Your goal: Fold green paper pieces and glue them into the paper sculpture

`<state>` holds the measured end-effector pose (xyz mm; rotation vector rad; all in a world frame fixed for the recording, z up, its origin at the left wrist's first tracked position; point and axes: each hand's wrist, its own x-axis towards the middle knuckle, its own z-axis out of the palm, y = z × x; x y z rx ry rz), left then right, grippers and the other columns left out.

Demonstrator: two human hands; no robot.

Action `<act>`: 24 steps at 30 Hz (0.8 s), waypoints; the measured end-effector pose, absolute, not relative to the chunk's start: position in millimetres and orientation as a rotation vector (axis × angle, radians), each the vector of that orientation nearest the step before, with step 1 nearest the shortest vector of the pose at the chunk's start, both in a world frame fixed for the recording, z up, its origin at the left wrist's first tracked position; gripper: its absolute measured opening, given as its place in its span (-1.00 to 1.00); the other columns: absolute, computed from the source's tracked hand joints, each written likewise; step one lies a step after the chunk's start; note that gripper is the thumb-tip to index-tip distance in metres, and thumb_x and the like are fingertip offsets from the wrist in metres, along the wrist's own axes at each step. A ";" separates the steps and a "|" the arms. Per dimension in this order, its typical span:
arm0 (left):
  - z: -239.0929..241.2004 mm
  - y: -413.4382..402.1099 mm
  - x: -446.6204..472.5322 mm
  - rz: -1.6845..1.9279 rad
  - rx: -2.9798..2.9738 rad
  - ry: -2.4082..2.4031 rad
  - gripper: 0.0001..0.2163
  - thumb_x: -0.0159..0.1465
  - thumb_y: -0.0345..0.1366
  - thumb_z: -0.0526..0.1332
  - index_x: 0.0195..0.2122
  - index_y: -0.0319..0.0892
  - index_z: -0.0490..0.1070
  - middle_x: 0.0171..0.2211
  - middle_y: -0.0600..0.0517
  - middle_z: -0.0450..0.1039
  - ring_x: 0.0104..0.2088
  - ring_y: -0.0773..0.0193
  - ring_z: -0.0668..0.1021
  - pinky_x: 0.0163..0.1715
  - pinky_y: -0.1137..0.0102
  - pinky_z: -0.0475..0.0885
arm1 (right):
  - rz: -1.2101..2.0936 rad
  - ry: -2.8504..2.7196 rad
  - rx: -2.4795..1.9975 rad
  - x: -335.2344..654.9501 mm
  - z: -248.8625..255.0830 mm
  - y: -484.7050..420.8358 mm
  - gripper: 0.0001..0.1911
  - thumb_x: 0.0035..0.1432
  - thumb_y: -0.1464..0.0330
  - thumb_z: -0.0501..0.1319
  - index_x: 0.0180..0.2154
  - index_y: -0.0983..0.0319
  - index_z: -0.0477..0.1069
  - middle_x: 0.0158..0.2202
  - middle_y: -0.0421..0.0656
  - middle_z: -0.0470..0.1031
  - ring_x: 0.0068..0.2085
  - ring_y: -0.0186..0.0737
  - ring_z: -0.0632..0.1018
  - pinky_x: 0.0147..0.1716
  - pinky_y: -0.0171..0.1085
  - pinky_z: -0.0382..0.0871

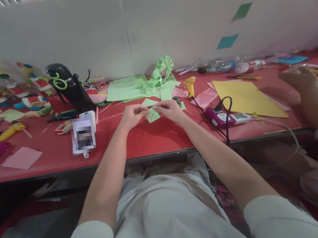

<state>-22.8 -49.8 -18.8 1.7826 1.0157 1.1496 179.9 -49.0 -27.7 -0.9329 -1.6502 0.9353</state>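
Observation:
Between my two hands is a small piece of green folded paper (153, 115) with crease lines across it, held just above the red table. My left hand (133, 115) pinches its left edge between thumb and fingers. From the other side, my right hand (170, 109) grips it in the same way, thumb on top. Another green paper piece (148, 102) lies right behind my fingers. Farther back sits a heap of green folded paper (156, 81), with a round pleated paper piece (166, 64) on top. Scissors, partly hidden, lie beyond my right hand.
Left of me are a phone (83, 133), a black bottle (69, 86) and several decorated figures. To the right are a yellow glue gun (191, 86), a purple power strip (220, 117) with cables, and yellow paper (247, 97). A co-worker's hand (300, 79) rests at far right. A partition (77, 32) stands behind.

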 end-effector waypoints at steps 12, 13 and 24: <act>-23.2 -45.4 -14.6 1.230 1.736 1.123 -0.73 0.08 -0.16 0.37 -0.29 -0.26 0.56 -0.41 -0.07 0.58 -0.37 0.20 0.58 -0.33 0.33 0.45 | 0.924 -1.733 -0.954 178.3 -34.3 -43.4 -0.58 0.02 0.00 0.32 -0.38 0.26 0.53 -0.56 -0.23 0.39 -0.51 -0.36 0.31 -0.49 -0.29 0.17; -23.2 -45.8 -14.4 1.210 1.737 1.127 -0.72 0.08 -0.17 0.36 -0.26 -0.26 0.56 -0.42 -0.06 0.57 -0.39 0.21 0.57 -0.35 0.34 0.44 | 0.917 -1.752 -0.949 178.8 -35.0 -42.6 -0.57 0.02 0.00 0.32 -0.40 0.26 0.52 -0.57 -0.24 0.37 -0.52 -0.37 0.29 -0.50 -0.30 0.15; -27.4 -43.8 -15.8 1.222 1.965 1.185 -0.81 0.18 -0.20 0.25 -0.40 -0.24 0.55 -0.45 -0.02 0.56 -0.42 0.26 0.52 -0.38 0.39 0.37 | 0.994 -1.803 -0.962 176.2 -37.6 -47.4 -0.59 0.02 0.01 0.33 -0.43 0.26 0.53 -0.55 -0.21 0.45 -0.51 -0.34 0.38 -0.50 -0.32 0.22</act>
